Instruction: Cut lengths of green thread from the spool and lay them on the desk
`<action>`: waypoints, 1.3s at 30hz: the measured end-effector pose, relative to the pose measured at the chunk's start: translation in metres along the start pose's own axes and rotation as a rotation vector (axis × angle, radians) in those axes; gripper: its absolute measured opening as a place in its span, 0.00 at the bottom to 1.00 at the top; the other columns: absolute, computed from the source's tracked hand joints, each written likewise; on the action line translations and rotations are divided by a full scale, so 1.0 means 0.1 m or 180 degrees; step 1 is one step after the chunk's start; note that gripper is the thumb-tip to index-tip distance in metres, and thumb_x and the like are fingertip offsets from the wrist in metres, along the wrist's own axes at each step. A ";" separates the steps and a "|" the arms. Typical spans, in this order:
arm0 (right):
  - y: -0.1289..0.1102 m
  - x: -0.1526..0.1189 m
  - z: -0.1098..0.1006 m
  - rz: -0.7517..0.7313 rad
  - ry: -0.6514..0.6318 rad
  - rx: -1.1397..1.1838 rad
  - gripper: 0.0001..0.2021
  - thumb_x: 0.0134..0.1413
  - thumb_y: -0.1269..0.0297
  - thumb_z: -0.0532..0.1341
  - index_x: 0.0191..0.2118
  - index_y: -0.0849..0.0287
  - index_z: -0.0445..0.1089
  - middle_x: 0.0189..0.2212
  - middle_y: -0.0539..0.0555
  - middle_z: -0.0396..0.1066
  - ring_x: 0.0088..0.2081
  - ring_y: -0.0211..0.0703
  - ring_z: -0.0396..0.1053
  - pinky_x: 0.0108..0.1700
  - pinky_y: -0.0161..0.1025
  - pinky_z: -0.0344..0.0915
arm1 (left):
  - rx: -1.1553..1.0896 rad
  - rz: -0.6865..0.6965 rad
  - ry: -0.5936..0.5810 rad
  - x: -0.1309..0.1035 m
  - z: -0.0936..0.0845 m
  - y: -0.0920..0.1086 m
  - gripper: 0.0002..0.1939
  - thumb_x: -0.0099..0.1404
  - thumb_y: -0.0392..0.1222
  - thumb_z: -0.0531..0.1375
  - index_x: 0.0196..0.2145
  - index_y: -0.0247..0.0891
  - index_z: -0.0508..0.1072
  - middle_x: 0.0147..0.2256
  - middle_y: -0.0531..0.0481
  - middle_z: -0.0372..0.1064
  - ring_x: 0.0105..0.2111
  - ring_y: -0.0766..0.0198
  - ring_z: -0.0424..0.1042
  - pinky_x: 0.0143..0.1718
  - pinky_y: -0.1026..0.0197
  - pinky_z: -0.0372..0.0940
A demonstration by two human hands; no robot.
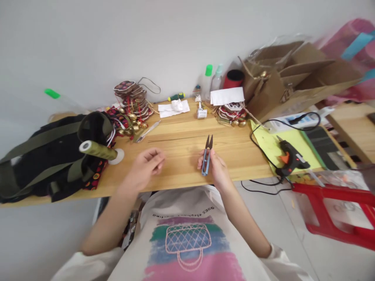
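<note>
Blue thread snips (206,158) rest in my right hand (218,168), closed around the handle, with the dark blades pointing away from me and slightly apart. My left hand (148,166) hovers over the wooden table (181,132), its fingers curled together in a pinch. Whatever may be between those fingertips is too small to make out. To the left of that hand, a spool of olive-green thread (101,151) leans on a white round base beside a black bag.
The black bag (49,152) fills the table's left end. Stacked ornaments with bells (133,101) stand at the back, near a screwdriver (176,96). A glue gun (290,158) with a black cord lies right, before paper bags (287,78). A red stool (336,210) stands below.
</note>
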State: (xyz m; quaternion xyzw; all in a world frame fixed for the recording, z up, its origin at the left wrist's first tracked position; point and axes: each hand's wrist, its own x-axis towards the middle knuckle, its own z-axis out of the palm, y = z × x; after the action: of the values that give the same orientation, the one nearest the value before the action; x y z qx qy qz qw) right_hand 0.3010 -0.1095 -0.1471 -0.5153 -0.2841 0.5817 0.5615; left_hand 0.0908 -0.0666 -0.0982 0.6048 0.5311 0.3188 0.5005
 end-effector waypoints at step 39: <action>-0.19 0.28 0.29 -0.0095 -0.0436 -0.1133 0.24 0.45 0.39 0.62 0.28 0.58 0.63 0.21 0.45 0.53 0.24 0.34 0.50 0.27 0.35 0.52 | -0.1241 -0.0966 -0.0746 0.38 0.35 -0.13 0.27 0.49 0.65 0.65 0.23 0.38 0.63 0.14 0.62 0.50 0.14 0.76 0.45 0.18 0.68 0.43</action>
State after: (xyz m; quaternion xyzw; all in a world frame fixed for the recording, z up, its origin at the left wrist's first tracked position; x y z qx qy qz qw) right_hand 0.2861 -0.0715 -0.1287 -0.5614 -0.4276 0.5477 0.4494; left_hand 0.1275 -0.0399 -0.1265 0.4433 0.4827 0.2643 0.7076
